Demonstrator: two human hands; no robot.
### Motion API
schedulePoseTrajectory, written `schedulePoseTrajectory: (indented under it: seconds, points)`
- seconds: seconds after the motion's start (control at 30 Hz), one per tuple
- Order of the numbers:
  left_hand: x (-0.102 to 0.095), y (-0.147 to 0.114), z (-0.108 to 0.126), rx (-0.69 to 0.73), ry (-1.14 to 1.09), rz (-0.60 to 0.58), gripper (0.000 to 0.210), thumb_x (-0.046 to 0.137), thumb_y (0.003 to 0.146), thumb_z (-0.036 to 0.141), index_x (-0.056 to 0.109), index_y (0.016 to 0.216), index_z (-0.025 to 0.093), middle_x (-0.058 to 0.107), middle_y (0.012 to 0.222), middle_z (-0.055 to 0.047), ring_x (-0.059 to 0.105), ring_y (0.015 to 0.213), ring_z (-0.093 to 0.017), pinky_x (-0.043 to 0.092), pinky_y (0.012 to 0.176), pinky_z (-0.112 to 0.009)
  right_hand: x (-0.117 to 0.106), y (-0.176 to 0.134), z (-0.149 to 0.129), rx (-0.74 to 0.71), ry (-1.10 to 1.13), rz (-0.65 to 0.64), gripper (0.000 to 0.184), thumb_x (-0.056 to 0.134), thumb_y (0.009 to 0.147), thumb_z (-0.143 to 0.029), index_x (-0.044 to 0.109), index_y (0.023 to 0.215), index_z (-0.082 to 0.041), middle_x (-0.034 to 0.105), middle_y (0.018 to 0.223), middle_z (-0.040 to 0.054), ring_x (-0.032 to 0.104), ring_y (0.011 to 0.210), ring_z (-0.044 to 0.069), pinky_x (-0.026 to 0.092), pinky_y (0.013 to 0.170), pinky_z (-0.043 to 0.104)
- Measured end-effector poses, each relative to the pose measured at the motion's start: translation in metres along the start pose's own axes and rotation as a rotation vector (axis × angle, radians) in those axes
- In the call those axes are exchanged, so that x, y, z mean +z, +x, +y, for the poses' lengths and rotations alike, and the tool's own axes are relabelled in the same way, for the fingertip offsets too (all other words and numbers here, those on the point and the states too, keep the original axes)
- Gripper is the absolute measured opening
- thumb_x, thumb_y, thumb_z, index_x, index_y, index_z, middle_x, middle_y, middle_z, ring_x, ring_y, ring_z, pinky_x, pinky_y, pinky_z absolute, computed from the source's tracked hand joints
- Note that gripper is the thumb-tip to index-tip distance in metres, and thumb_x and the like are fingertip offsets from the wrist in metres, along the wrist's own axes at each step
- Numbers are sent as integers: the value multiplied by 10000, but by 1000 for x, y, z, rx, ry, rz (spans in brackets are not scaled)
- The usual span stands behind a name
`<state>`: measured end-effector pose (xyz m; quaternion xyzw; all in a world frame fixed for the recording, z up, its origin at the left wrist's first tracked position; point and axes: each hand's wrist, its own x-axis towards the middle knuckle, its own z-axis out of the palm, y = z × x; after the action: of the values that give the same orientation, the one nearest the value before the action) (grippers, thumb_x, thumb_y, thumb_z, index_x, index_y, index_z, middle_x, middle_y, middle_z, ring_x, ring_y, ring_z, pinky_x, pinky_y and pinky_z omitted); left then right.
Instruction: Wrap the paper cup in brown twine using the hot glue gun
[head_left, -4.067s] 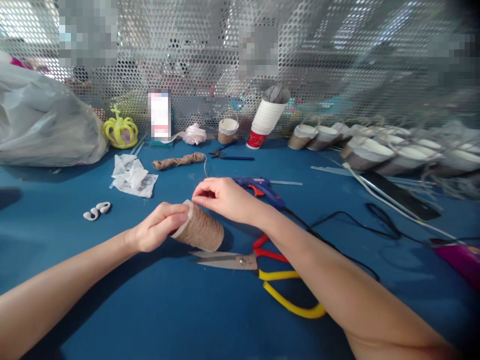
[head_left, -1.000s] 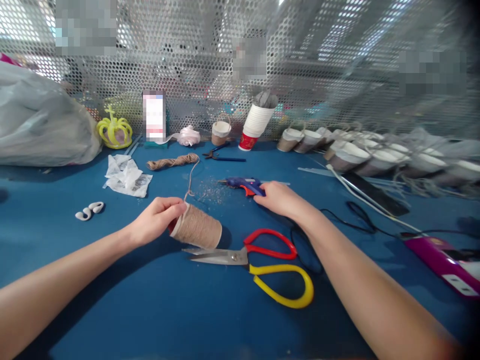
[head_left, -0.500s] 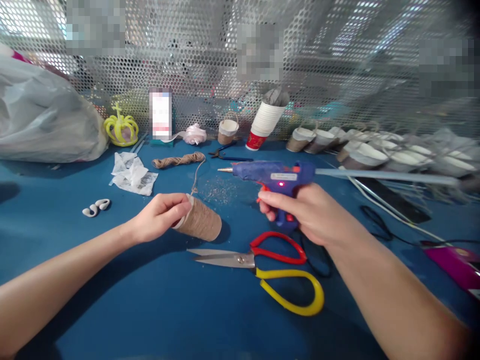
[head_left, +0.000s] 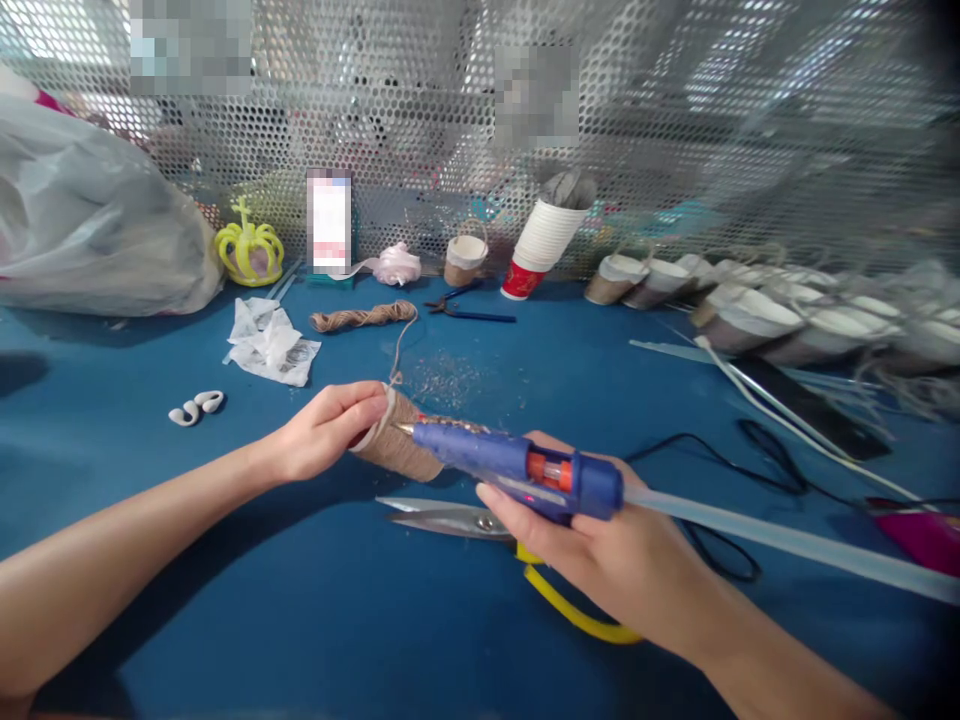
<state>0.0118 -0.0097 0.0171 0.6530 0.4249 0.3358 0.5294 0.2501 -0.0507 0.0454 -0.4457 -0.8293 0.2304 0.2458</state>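
My left hand grips a twine-wrapped paper cup by its rim, the cup lying tilted with its base to the right. A strand runs up from the rim to a twine skein on the table. In my right hand is a blue hot glue gun, a long clear glue stick poking out behind. Its metal nozzle meets or hovers just over the twine near the rim; I cannot tell which. Scissors with a yellow handle lie beneath the gun, partly covered by it and my hand.
Blue pliers, a small handled cup and a stack of paper cups stand or lie at the back. Several wrapped cups line the right. A black cord trails there. Crumpled white paper and white earbuds lie left.
My right hand has brought the glue gun down and left, from above the scissors to the cup's wrapped side, turning it over. My left hand keeps its grip on the cup.
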Motion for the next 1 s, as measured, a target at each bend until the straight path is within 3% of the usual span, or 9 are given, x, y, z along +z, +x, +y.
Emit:
schedulePoseTrajectory:
  seconds: [0.23, 0.43, 0.67, 1.0]
  points:
    - [1, 1, -1, 28, -44, -36, 269, 380, 866, 348, 505, 750, 140, 429, 637, 32, 356, 574, -83, 315, 530, -194, 4, 4, -4, 64, 21, -34, 153, 545, 817, -315, 483, 709, -225, 472, 548, -67, 409, 451, 81, 399, 448, 194]
    - [1, 1, -4, 21, -28, -15, 286, 392, 858, 380, 465, 714, 144, 396, 627, 36, 345, 570, -83, 309, 517, -197, 7, 6, -11, 38, -3, 20, 169, 562, 794, -272, 462, 671, -213, 496, 549, -51, 460, 466, 86, 398, 461, 198]
    - [0, 3, -5, -15, -19, 22, 303, 392, 849, 410, 427, 688, 155, 355, 590, 48, 333, 536, -81, 290, 495, -204, 11, 5, -12, -35, -71, 67, 51, 543, 764, -208, 505, 730, -208, 574, 654, -25, 511, 523, 95, 376, 459, 203]
    - [1, 3, -8, -23, 4, 40, 326, 390, 857, 431, 412, 676, 161, 346, 564, 56, 320, 517, -77, 272, 487, -206, 9, 3, -16, -38, -131, 42, 55, 541, 757, -174, 502, 744, -210, 545, 616, -41, 488, 498, 87, 359, 461, 202]
